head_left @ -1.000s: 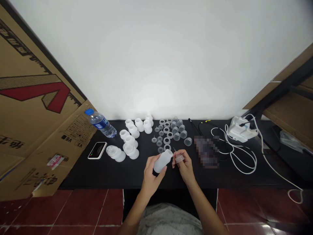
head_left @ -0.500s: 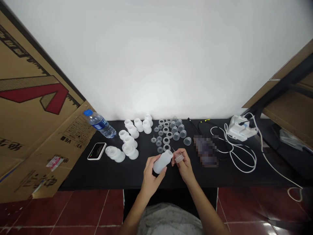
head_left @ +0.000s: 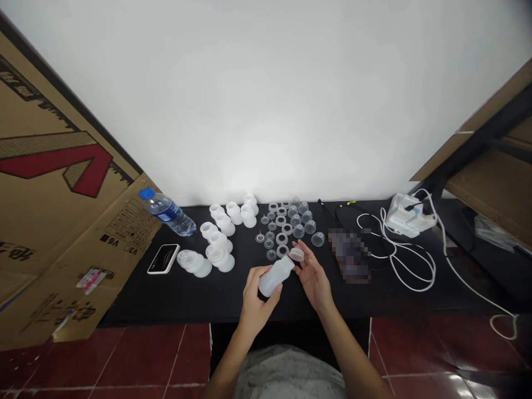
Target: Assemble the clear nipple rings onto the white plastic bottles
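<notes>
At the lower middle of the frame, my left hand (head_left: 257, 296) is closed around a milky plastic bottle (head_left: 271, 278), which tilts with its neck toward the upper right. My right hand (head_left: 315, 279) is open, fingers spread, just beside the neck, and a small translucent cap (head_left: 296, 254) sits at its fingertips; I cannot tell whether they pinch it. Just above lie clear plastic cups (head_left: 298, 231) and flat rings (head_left: 282, 238) on the black desk (head_left: 166, 302), with white silicone collars (head_left: 218, 242) to the left.
</notes>
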A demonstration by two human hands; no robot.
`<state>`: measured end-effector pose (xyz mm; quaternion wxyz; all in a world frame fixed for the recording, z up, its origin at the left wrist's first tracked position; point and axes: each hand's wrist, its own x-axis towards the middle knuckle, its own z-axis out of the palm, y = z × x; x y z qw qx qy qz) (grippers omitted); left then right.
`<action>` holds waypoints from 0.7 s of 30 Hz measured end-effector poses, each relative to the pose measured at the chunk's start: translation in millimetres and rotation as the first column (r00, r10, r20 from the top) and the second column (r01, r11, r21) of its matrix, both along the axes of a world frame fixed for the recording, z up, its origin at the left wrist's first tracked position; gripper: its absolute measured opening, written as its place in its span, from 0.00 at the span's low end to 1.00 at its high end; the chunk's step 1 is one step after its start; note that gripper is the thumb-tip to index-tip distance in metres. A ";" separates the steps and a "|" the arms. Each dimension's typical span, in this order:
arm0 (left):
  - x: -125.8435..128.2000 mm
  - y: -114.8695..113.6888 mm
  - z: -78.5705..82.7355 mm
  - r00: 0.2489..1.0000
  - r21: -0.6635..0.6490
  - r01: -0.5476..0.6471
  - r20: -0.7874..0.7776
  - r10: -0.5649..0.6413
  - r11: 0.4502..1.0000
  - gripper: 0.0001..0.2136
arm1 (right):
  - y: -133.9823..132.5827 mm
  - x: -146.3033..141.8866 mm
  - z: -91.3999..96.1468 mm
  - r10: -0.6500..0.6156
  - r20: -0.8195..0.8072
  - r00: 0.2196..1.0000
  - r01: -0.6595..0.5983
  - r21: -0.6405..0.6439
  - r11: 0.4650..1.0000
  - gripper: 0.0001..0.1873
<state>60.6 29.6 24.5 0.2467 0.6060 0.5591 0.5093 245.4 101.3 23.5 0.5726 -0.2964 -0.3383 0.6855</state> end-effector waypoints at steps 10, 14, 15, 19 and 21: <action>1.0 1.4 -1.0 0.999 -0.017 -0.043 0.018 0.043 0.999 0.16 | 0.1 -2.2 -19.3 0.028 0.162 0.986 -0.060 0.198 0.978 0.32; 1.1 1.6 -0.7 0.998 -0.026 -0.055 0.024 0.055 0.998 0.16 | -0.4 -0.9 -22.4 0.057 0.215 0.975 -0.110 0.244 0.964 0.33; 1.1 1.7 -0.6 0.998 -0.025 -0.059 0.025 0.060 0.998 0.16 | -0.4 -0.7 -22.6 0.057 0.221 0.974 -0.113 0.248 0.962 0.33; 0.5 2.2 -0.6 0.998 -0.010 -0.065 0.024 0.065 0.998 0.16 | -0.3 -0.2 -22.0 0.056 0.240 0.969 -0.118 0.254 0.960 0.33; 0.2 2.2 -0.7 0.998 -0.007 -0.066 0.024 0.066 0.998 0.16 | -0.6 0.0 -21.4 0.054 0.253 0.966 -0.120 0.256 0.959 0.33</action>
